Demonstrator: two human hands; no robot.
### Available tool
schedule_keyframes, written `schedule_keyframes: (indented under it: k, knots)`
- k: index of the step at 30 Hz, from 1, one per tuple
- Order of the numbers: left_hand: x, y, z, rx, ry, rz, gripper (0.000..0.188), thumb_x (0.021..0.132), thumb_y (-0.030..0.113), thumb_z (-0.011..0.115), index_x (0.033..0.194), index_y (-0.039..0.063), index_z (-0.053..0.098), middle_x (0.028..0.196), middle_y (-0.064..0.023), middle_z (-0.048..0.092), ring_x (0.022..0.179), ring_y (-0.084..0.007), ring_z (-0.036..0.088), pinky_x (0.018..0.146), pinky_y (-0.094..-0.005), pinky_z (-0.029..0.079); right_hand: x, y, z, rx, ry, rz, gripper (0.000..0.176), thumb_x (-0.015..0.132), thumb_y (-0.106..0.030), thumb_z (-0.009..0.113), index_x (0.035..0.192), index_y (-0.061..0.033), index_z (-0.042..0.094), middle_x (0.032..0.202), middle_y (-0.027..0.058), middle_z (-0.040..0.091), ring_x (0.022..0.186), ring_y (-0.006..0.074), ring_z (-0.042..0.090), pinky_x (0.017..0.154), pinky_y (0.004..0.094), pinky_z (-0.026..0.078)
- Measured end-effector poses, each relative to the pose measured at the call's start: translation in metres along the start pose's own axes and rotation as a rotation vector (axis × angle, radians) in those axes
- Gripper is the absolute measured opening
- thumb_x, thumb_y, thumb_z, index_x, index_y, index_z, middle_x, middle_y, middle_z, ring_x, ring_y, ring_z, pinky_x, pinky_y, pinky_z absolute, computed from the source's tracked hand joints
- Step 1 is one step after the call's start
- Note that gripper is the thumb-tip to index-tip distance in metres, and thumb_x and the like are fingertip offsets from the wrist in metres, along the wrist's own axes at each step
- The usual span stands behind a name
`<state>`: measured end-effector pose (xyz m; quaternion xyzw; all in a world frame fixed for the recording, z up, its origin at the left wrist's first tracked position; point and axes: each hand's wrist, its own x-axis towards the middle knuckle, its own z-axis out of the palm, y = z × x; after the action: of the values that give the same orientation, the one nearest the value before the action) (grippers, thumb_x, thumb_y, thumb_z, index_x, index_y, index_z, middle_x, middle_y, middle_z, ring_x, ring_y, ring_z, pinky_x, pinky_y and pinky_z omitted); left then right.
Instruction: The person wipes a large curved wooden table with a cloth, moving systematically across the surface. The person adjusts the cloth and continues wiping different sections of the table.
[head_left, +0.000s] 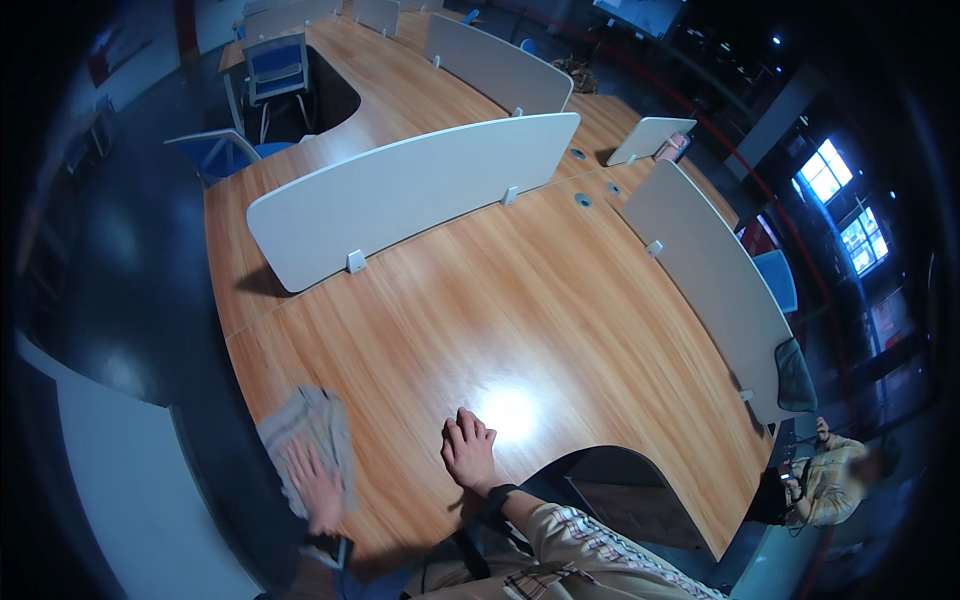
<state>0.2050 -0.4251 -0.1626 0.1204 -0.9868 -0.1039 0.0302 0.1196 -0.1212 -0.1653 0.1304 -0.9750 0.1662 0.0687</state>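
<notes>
A wood-grain desk (540, 300) spreads out before me. Near its left edge my left hand (311, 480) lies flat, fingers apart, on a grey-beige cloth (322, 420); the hand is slightly blurred and presses on the cloth without visibly gripping it. To its right, my right hand (469, 446) rests on the bare desktop beside a bright light reflection, its fingers slightly bent and holding nothing. A dark band is on the right wrist, and a dark watch-like device is on the left.
A pale divider (420, 195) crosses the desk ahead; another divider (705, 277) runs along the right, a dark cloth (795, 379) hanging over its end. Blue chairs (277, 67) stand at the far left. A person (825, 480) is beyond the desk's right corner. The near edge has a curved cutout.
</notes>
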Motion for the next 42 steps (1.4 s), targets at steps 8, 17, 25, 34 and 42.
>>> schedule_keyframes:
  k: [8, 17, 25, 34, 42]
  knots:
    - [-0.153, 0.039, -0.008, -0.084, -0.214, 0.02, 0.094, 0.076, 0.032, 0.075, 0.151, -0.001, 0.03, 0.163, -0.024, 0.013, 0.151, -0.0428, 0.011, 0.12, -0.0561, 0.011, -0.003, 0.004, 0.004, 0.066, 0.016, -0.033, 0.046, 0.09, -0.027, 0.059, 0.132, -0.0099, 0.05, 0.142, 0.0185, 0.043, 0.126, 0.0355, 0.043, 0.091, 0.0528, 0.036]
    - [-0.035, 0.02, 0.021, 0.003, 0.068, -0.251, 0.08, 0.084, 0.027, 0.068, 0.15, 0.002, 0.03, 0.158, -0.0196, 0.022, 0.147, -0.037, 0.016, 0.119, -0.0506, 0.013, 0.016, 0.068, -0.026, 0.352, -0.046, -0.193, 0.039, 0.081, -0.013, 0.064, 0.118, -0.0073, 0.056, 0.127, 0.0182, 0.05, 0.115, 0.0398, 0.046, 0.096, 0.0491, 0.042]
    - [0.016, 0.257, 0.055, -0.09, -0.08, 0.262, 0.055, 0.087, 0.02, 0.063, 0.135, 0.0, 0.044, 0.141, -0.0222, 0.04, 0.133, -0.0375, 0.035, 0.109, -0.048, 0.029, 0.01, 0.113, -0.084, 0.539, -0.114, -0.405, 0.038, 0.081, -0.006, 0.062, 0.118, -0.001, 0.055, 0.13, 0.0184, 0.049, 0.118, 0.0399, 0.046, 0.099, 0.0459, 0.042]
    - [-0.007, 0.257, 0.047, -0.595, -0.089, 0.283, 0.025, 0.09, 0.008, 0.055, 0.112, -0.001, 0.062, 0.114, -0.0223, 0.062, 0.111, -0.0367, 0.059, 0.094, -0.0423, 0.048, 0.017, 0.106, -0.04, 0.504, -0.066, -0.129, 0.05, 0.087, -0.028, 0.066, 0.131, -0.0081, 0.053, 0.142, 0.0158, 0.046, 0.12, 0.0401, 0.043, 0.094, 0.0548, 0.039]
    - [-0.001, 0.14, 0.051, -0.157, 0.019, -0.203, 0.079, 0.092, 0.033, 0.065, 0.154, 0.01, 0.023, 0.163, -0.0191, 0.012, 0.151, -0.0399, 0.008, 0.117, -0.06, 0.01, 0.0, 0.162, -0.03, -0.026, -0.113, -0.58, 0.049, 0.087, -0.038, 0.062, 0.132, -0.0202, 0.055, 0.153, 0.0066, 0.039, 0.139, 0.0318, 0.035, 0.094, 0.0527, 0.037]
